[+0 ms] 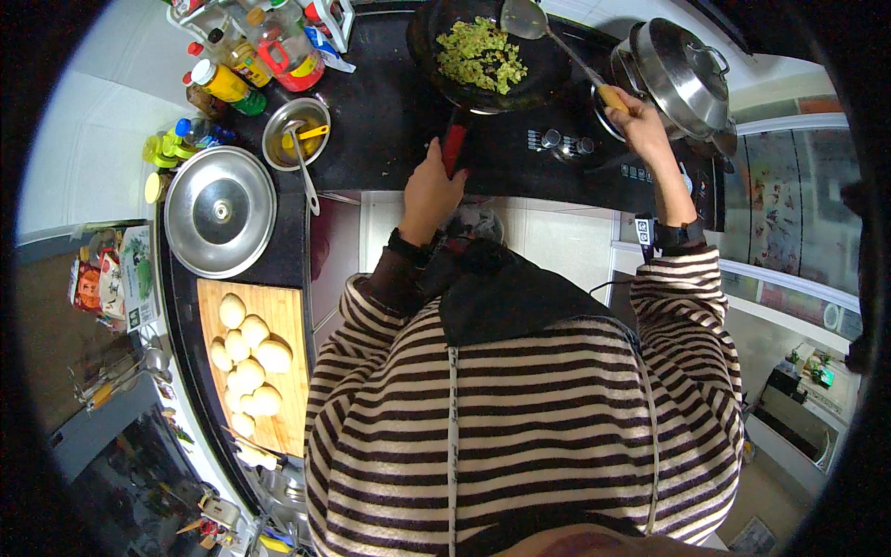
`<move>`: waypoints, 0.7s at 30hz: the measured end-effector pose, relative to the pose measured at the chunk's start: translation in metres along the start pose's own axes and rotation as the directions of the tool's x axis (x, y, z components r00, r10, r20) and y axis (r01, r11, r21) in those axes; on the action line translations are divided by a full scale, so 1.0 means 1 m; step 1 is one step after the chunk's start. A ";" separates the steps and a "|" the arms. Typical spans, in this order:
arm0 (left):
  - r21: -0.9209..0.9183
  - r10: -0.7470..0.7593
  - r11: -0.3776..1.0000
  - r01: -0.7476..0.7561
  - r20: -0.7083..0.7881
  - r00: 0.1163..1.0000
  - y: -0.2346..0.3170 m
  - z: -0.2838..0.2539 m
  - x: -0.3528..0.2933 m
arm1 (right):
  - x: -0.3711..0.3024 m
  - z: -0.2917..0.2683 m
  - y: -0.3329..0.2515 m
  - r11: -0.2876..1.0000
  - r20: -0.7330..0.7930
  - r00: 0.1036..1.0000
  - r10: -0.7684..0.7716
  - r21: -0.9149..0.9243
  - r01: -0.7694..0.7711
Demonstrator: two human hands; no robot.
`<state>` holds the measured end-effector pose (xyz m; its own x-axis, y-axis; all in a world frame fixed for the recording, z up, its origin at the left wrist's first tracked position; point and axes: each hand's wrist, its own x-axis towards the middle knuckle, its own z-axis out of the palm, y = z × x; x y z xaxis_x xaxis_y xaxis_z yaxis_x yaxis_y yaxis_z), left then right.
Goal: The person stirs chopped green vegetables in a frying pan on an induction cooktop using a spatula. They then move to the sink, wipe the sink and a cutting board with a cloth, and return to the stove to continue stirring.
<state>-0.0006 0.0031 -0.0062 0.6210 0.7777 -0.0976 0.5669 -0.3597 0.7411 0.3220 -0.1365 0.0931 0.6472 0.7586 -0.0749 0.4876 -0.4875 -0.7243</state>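
Observation:
My left hand (432, 192) is closed round the red and black handle of a dark wok (557, 79) on the stove. Chopped yellow-green food (480, 56) lies in a heap in the wok, left of its middle. In my right hand (640, 125) is the wooden grip of a metal spatula (577, 60). Its broad blade is over the far part of the wok, at the upper edge of the food; whether it touches the pan I cannot tell.
Right of the wok stands a lidded steel pot (682, 79). At left are sauce bottles (283, 56), a steel bowl (276, 153) with a ladle and a yellow-handled utensil, and a large round lid (221, 237). Several peeled potatoes (249, 374) lie on a wooden cutting board (288, 311).

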 end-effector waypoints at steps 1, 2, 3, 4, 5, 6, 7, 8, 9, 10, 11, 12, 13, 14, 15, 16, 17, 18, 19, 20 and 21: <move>0.000 -0.007 1.000 0.007 0.002 1.000 0.000 0.000 0.000 | 0.000 0.003 -0.005 0.988 0.070 0.989 0.131 0.078 -0.136; 0.000 -0.014 1.000 0.014 0.003 1.000 0.000 0.001 0.000 | -0.001 0.008 -0.010 0.957 0.171 0.965 0.198 0.180 -0.228; 0.000 -0.019 1.000 0.019 0.004 1.000 0.000 0.000 0.000 | -0.001 0.016 -0.016 0.912 0.218 0.947 0.235 0.287 -0.292; 0.000 -0.023 1.000 0.023 0.003 1.000 0.001 0.000 0.000 | -0.002 0.023 -0.022 0.895 0.249 0.938 0.242 0.315 -0.315; 0.001 -0.030 1.000 0.030 -0.002 1.000 0.001 -0.001 -0.001 | -0.002 0.028 -0.027 0.877 0.245 0.915 0.321 0.287 -0.384; -0.001 -0.020 1.000 0.020 -0.001 1.000 0.002 -0.001 -0.002 | -0.002 0.031 -0.030 0.858 0.311 0.899 0.308 0.317 -0.403; -0.001 -0.014 1.000 0.014 -0.006 1.000 0.002 -0.001 -0.002 | -0.004 0.031 -0.032 0.883 0.262 0.902 0.342 0.240 -0.404; -0.001 -0.009 1.000 0.009 -0.012 1.000 0.002 -0.002 -0.002 | -0.005 0.030 -0.033 0.903 0.245 0.908 0.340 0.186 -0.388; -0.004 -0.009 1.000 0.009 -0.011 1.000 0.002 -0.003 -0.002 | -0.005 0.025 -0.032 0.913 0.215 0.908 0.361 0.116 -0.390; -0.010 -0.011 1.000 0.011 -0.010 1.000 0.002 -0.003 -0.003 | -0.005 0.019 -0.029 0.925 0.190 0.925 0.329 0.130 -0.356; -0.014 -0.008 1.000 0.008 -0.018 1.000 0.002 -0.003 -0.004 | -0.006 0.011 -0.026 0.929 0.153 0.933 0.327 0.129 -0.347; -0.012 -0.017 1.000 0.017 -0.007 1.000 0.001 -0.003 -0.004 | -0.008 0.005 -0.020 0.919 0.124 0.925 0.359 0.123 -0.373; -0.009 -0.019 1.000 0.019 -0.007 1.000 0.002 -0.002 -0.004 | -0.009 -0.004 -0.015 0.926 0.104 0.936 0.337 0.142 -0.350; -0.005 -0.019 1.000 0.019 -0.016 1.000 0.002 -0.001 -0.003 | -0.007 -0.011 -0.009 0.916 0.103 0.933 0.346 0.177 -0.359; -0.008 -0.014 1.000 0.014 -0.011 1.000 0.002 -0.001 -0.002 | -0.005 -0.014 -0.004 0.929 0.065 0.935 0.348 0.114 -0.353; -0.009 -0.007 1.000 0.007 -0.013 1.000 0.002 -0.002 -0.002 | -0.001 -0.017 0.001 0.947 0.064 0.948 0.311 0.061 -0.315; -0.010 0.001 1.000 -0.001 -0.015 1.000 0.002 -0.002 -0.001 | 0.002 -0.016 0.007 0.984 -0.006 0.984 0.177 0.005 -0.177; -0.003 -0.014 1.000 0.014 -0.004 1.000 0.003 -0.002 0.000 | 0.005 -0.013 0.012 0.997 -0.068 0.997 0.036 -0.060 -0.040; 0.004 -0.029 1.000 0.029 0.008 1.000 0.003 -0.002 0.000 | 0.007 -0.012 0.015 0.989 -0.097 0.995 -0.028 -0.146 0.014; 0.013 -0.044 0.999 0.044 0.012 0.999 0.003 -0.002 0.000 | 0.009 -0.012 0.018 0.970 -0.102 0.989 -0.106 -0.230 0.080; 0.012 -0.039 0.999 0.039 0.012 0.999 0.003 -0.002 0.000 | 0.011 -0.011 0.019 0.944 -0.084 0.991 -0.099 -0.324 0.067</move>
<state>0.0004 0.0030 -0.0024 0.6048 0.7849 -0.1348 0.5971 -0.3348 0.7290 0.3448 -0.1420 0.0861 0.6427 0.7641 0.0554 0.6933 -0.5493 -0.4665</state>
